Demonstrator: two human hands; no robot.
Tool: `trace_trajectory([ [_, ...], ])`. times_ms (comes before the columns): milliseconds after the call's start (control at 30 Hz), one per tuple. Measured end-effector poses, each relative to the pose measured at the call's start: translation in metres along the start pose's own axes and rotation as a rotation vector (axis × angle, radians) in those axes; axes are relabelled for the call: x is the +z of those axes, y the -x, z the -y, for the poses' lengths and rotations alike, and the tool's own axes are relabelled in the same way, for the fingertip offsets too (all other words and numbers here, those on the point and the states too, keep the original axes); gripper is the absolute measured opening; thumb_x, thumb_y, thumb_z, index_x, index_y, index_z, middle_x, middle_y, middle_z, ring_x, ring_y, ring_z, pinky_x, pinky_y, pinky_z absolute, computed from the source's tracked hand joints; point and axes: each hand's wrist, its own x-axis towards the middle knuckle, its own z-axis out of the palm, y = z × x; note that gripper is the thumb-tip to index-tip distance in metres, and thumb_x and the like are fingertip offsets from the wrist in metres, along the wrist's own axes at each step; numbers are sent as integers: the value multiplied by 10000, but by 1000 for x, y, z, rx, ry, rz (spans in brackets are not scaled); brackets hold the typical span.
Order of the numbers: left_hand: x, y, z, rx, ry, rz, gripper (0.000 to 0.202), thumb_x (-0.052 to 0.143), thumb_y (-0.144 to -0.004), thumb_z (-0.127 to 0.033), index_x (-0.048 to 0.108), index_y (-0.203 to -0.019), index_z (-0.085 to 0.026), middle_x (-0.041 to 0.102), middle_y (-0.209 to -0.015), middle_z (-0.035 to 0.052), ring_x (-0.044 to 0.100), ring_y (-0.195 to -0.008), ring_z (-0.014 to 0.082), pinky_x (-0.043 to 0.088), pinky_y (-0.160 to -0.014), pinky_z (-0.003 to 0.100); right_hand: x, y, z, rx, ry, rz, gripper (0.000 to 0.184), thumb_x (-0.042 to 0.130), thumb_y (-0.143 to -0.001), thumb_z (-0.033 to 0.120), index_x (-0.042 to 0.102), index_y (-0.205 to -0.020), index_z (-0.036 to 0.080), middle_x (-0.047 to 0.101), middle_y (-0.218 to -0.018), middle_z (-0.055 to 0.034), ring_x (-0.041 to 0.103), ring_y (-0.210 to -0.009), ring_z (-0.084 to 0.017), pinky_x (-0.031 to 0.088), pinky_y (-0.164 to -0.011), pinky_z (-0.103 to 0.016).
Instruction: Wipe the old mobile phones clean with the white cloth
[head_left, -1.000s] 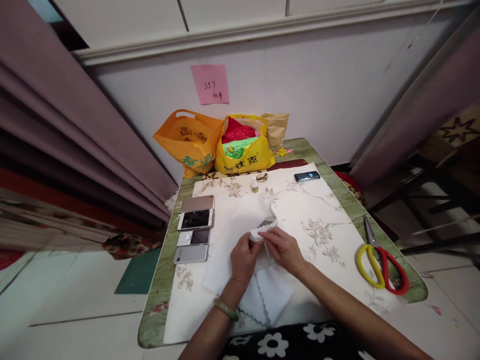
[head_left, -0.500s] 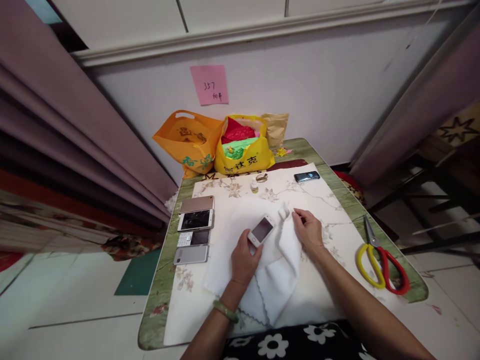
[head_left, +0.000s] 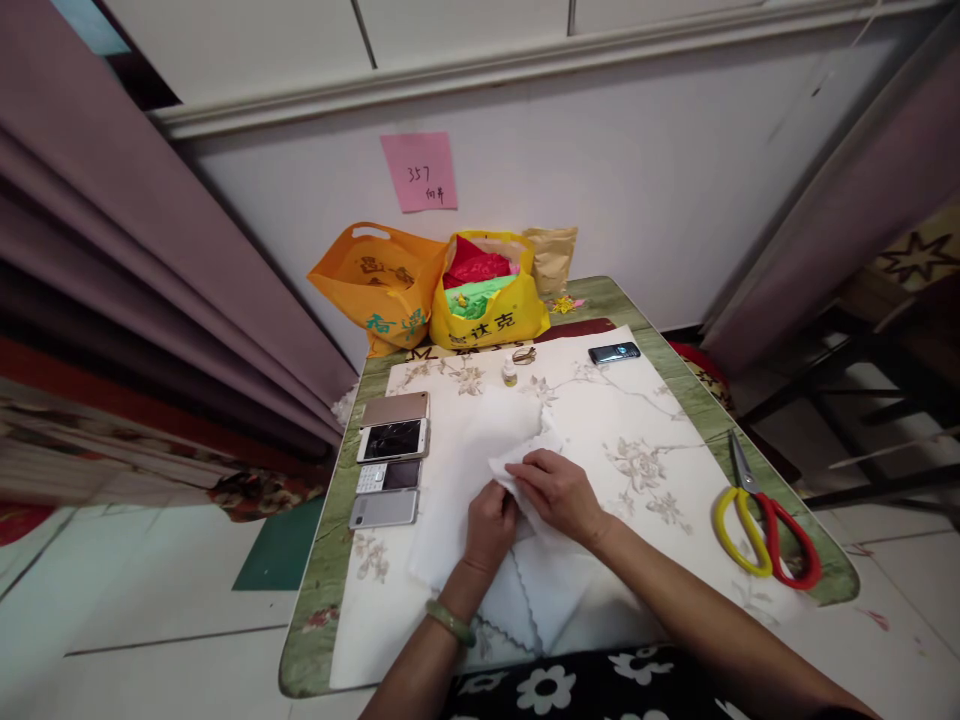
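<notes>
1. My right hand (head_left: 559, 495) is narrow, its thumb and fingertips pinching a fold of the white cloth (head_left: 465, 470) near the middle of the table (head_left: 301, 655).
2. My left hand (head_left: 491, 525) is curled just beside it, knuckles up against the same fold; its fingertips are tucked out of sight, so I cannot tell what they grip.
3. The cloth lies directly in front of me, bunched up under my fingers, with its scalloped edges spreading flat towards me over a flowered sheet (head_left: 619, 405).
4. A green bangle (head_left: 450, 622) sits on my left wrist.
5. To the left of the cloth, four phones lie in a column; from far to near: a gold phone (head_left: 394, 408), a white smartphone (head_left: 394, 440) with a cracked-looking screen, a white keypad phone (head_left: 371, 478) and a silver phone (head_left: 384, 509).
6. A small bottle (head_left: 510, 374) stands beyond the cloth, and a dark phone (head_left: 615, 352) lies farther right.
7. Scissors (head_left: 770, 530) with one yellow and one red handle lie near the table's right edge.
8. At the back, an orange bag (head_left: 382, 290) touches a yellow bag (head_left: 491, 322).
</notes>
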Motion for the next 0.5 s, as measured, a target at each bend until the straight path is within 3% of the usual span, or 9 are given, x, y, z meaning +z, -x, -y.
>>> trace_trajectory([
  [200,0,-4,-4,65,75,12,299,469,-913,-255,595,-1181,-209,689,-1096,81,649,-993,195,517,-899,351,-2,3,-35,217,20,-79,245,504,-948,374,708,-1075,326,629,-1143,-30,623,-982,-170,511,-813,-280],
  [400,-4,-4,-9,68,70,17,253,472,-919,-272,627,-1112,-220,690,-1024,70,643,-960,189,522,-868,341,-1,9,-59,397,-159,-221,296,476,-941,412,708,-1053,266,699,-1041,-34,650,-954,-188,506,-854,-316],
  [500,-5,-4,-12,55,53,-5,227,467,-915,-265,633,-1059,-209,673,-953,69,635,-885,179,520,-814,317,0,13,-68,471,-182,-205,315,463,-931,413,721,-1009,252,725,-985,-31,662,-906,-200,504,-844,-343],
])
